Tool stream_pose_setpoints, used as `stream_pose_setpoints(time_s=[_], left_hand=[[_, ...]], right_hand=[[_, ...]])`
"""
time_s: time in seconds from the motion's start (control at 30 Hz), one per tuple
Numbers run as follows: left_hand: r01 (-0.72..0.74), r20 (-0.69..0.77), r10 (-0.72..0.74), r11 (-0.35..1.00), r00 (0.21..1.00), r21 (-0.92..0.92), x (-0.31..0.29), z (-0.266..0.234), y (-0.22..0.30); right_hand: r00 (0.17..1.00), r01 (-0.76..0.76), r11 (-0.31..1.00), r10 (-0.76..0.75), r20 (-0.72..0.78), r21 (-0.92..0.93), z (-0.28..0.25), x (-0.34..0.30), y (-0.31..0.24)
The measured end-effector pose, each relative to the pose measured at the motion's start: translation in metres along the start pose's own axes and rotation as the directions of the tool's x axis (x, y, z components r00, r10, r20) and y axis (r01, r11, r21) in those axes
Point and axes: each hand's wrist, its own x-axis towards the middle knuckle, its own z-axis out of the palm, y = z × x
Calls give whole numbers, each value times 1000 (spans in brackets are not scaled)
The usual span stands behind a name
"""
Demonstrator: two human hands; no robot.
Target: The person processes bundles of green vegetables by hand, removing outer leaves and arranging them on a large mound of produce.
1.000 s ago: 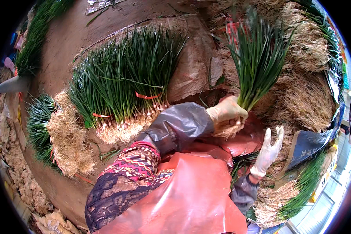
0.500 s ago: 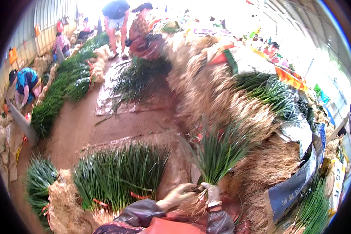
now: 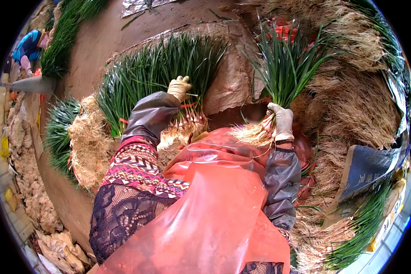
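A bunch of long-leaved greens (image 3: 287,80) is held upright at two o'clock from the centre of the view, its pale stem ends clasped by the gloved right hand (image 3: 281,121), whose fingers are closed firmly around them. Its stringy roots (image 3: 253,134) are splayed toward nine o'clock from that grip, above a red apron (image 3: 205,205). At eleven o'clock, the gloved left hand (image 3: 180,88) is seen with fingers curled among the leaves of a standing row of greens (image 3: 141,77), just above a red band (image 3: 187,105); whether any leaves are gripped there cannot be told.

The row is lined up from ten toward eleven o'clock, with white bulbs and roots shown at its near end. A shaggy root bundle (image 3: 92,146) is set at nine o'clock, and a deep heap of roots (image 3: 356,109) is piled at three.

The held bunch is judged best kept snug at the pale stems, where leaves are less likely to be bruised, with its bulbs levelled to one line. Bent outer leaves should be gathered in, and loose roots kept from being snagged on the apron. At the row, a light touch is advised, so that banded stems are not pulled askew.
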Motion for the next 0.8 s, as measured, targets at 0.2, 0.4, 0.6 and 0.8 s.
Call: stream_pose_setpoints(time_s=[0.2, 0.4, 0.6, 0.8], left_hand=[[-57, 157, 30, 983, 987, 174, 9, 51, -7], [-298, 167, 339, 926, 926, -231, -72, 20, -6], [-277, 560, 537, 830, 631, -484, -199, -15, 16], [-17, -526, 98, 987, 845, 157, -79, 87, 46]], right_hand=[[999, -16, 997, 13, -37, -75, 3, 3, 4], [1000, 16, 996, -14, 18, -88, -1, 9, 11], [996, 83, 988, -81, 20, -133, 11, 9, 8], [914, 399, 778, -381, 139, -485, -7, 41, 76]])
